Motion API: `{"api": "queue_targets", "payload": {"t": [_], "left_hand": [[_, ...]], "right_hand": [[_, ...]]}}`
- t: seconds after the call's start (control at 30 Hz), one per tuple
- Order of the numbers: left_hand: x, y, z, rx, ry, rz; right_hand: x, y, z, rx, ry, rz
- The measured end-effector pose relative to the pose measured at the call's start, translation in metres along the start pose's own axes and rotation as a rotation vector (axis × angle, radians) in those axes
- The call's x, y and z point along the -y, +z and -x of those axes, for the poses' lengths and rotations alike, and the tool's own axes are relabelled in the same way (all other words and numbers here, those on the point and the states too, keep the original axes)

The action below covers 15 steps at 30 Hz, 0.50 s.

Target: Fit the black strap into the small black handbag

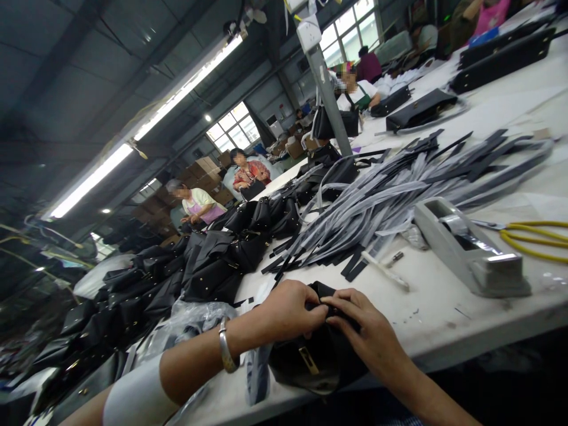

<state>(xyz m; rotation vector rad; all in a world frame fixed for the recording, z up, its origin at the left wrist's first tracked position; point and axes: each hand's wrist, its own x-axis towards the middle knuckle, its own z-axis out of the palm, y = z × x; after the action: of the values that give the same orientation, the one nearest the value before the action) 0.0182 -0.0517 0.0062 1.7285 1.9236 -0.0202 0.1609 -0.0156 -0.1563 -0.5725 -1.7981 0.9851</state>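
- The left hand and right hand are close together, fingers pinching the upper part of a black bag; the exact piece between the fingertips is hidden.
- The bag lies just below both hands, at the near table edge, its dark mouth and gold clasp facing the person; whether the table carries its weight, I cannot tell.
- Right of the right hand, the white tabletop shows a few dark scraps, giving that hand sideways room as far as the grey tape dispenser.
- Beyond both hands, a white stick and a spread of loose strips limit forward reach.
- Left of the left hand, room is tight: crumpled clear plastic lies beside that forearm, with heaped black bags past it.
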Motion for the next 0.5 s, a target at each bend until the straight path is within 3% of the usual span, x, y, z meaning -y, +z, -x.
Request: {"api": "queue_targets", "payload": {"t": [0.27, 0.5], "left_hand": [[0.005, -0.002, -0.007, 0.059, -0.067, 0.087], [0.013, 0.006, -0.007, 0.035, -0.037, 0.025]], "right_hand": [[-0.002, -0.013, -0.010, 0.138, 0.077, -0.002], [0.002, -0.006, -0.006, 0.020, 0.060, 0.006]]}}
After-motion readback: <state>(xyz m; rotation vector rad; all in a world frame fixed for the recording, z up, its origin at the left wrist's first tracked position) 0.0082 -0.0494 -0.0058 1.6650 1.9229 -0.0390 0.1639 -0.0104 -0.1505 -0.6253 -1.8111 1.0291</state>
